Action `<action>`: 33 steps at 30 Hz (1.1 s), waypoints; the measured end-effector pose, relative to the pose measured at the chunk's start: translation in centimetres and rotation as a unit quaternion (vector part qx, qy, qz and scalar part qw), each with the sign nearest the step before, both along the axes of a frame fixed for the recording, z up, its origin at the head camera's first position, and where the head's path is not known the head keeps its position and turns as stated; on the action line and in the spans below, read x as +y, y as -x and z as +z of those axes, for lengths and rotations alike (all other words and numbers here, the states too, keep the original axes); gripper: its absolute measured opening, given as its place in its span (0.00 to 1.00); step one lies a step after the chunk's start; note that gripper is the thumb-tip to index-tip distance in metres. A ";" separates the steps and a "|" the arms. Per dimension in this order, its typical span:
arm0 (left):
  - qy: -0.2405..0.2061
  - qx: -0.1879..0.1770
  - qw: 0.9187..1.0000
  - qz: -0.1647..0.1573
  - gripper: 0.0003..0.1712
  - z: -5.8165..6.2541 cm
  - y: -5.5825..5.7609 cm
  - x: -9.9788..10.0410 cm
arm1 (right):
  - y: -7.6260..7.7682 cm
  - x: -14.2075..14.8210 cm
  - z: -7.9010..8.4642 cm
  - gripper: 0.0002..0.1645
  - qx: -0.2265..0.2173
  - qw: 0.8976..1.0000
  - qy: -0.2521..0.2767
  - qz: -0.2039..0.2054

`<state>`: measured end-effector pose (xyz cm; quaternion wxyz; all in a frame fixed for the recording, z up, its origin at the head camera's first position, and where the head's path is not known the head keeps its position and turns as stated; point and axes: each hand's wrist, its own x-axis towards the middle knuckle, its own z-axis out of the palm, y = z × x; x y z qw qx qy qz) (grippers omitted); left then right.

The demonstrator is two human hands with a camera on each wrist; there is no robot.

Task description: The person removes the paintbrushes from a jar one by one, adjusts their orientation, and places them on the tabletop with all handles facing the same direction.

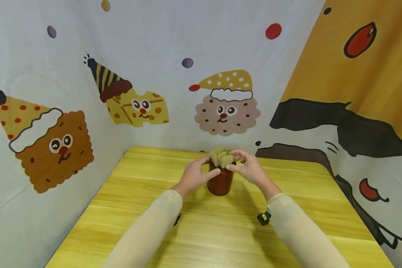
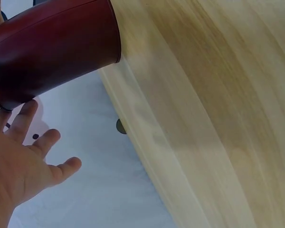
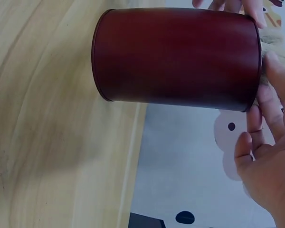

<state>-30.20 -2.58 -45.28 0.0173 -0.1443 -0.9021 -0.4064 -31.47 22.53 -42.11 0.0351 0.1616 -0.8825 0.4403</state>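
A dark red cylindrical container [image 1: 219, 183] stands upright on the table in the head view. From its top sticks a beige, lumpy, soft-looking bundle [image 1: 221, 156], perhaps cloth; its lower part is hidden inside. My left hand [image 1: 195, 173] holds the bundle from the left, thumb in front by the rim. On the other side my right hand [image 1: 249, 168] grips it with thumb and bent fingers. The right wrist view shows the container's smooth wall [image 3: 175, 57] and my right hand [image 3: 270, 152] at the rim. In the left wrist view, some fingers [image 2: 48, 142] of my left hand spread loosely beneath the rim.
The container stands toward the back of the wood-patterned table [image 1: 207, 238]. Behind it hangs a white curtain [image 1: 147, 44] printed with cartoon snacks in hats. A yellow and black printed figure [image 1: 355, 123] covers the right side. Small black devices [image 1: 264, 218] sit at both wrists.
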 end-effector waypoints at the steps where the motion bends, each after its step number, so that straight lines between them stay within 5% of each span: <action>1: -0.001 -0.002 1.000 0.000 0.51 0.0 0.0 0.0 | 0.0 -0.1 -0.1 0.30 0.009 1.000 0.002 0.001; 13: -0.001 -0.006 1.000 -0.006 0.49 0.3 -0.4 -0.2 | -0.4 -0.7 0.1 0.26 0.110 0.994 0.006 0.020; 22: -0.003 -0.018 1.000 0.002 0.50 0.5 -0.5 -0.2 | -0.8 -0.9 1.7 0.13 0.084 0.996 0.013 0.012; 33: -0.006 -0.024 1.000 0.005 0.48 0.5 -0.6 -0.1 | -1.8 0.3 7.0 0.17 0.093 0.994 0.044 -0.039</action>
